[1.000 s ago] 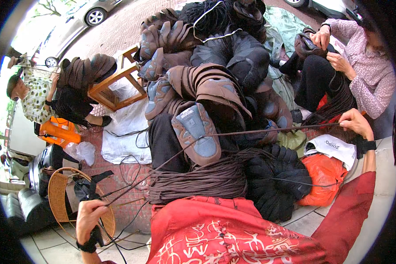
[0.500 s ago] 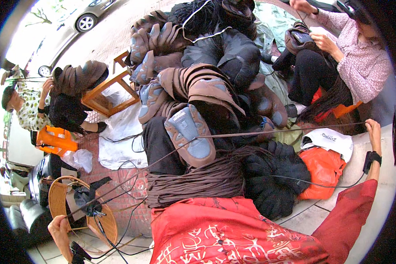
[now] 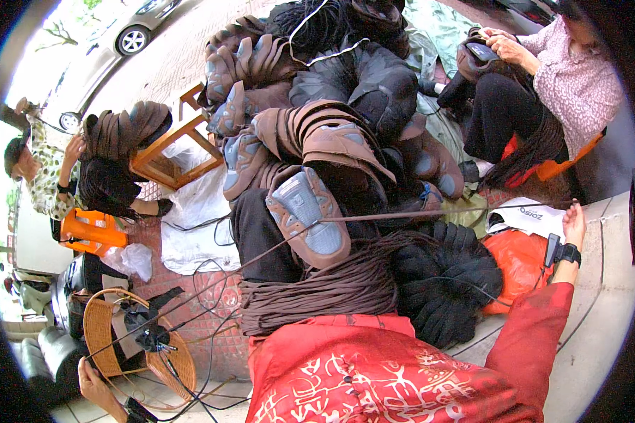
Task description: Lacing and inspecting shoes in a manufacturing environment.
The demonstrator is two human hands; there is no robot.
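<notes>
A brown and grey-blue shoe upper (image 3: 309, 215) rests over my knee, its tongue facing up. One long brown shoelace (image 3: 409, 216) passes through it and is stretched out to both sides. At the lower left, my left hand (image 3: 95, 388) is closed on one end of the lace. Far out on the right, my right hand (image 3: 575, 225) pinches the other end. A thick bundle of brown shoelaces (image 3: 317, 303) lies across my lap, above the red apron (image 3: 374, 366).
Stacked shoe uppers (image 3: 317, 134) pile up ahead. Black padded material (image 3: 444, 282), an orange bag (image 3: 518, 257) and a white cap (image 3: 525, 215) lie to the right. A wicker basket (image 3: 99, 331) stands left, beside cables. Co-workers sit at left and right; a wooden stool (image 3: 183, 151) stands beyond.
My right hand has come slightly inward and lower; my left hand has dropped a little. The lace stays stretched. The right co-worker's hands have come together over an upper.
</notes>
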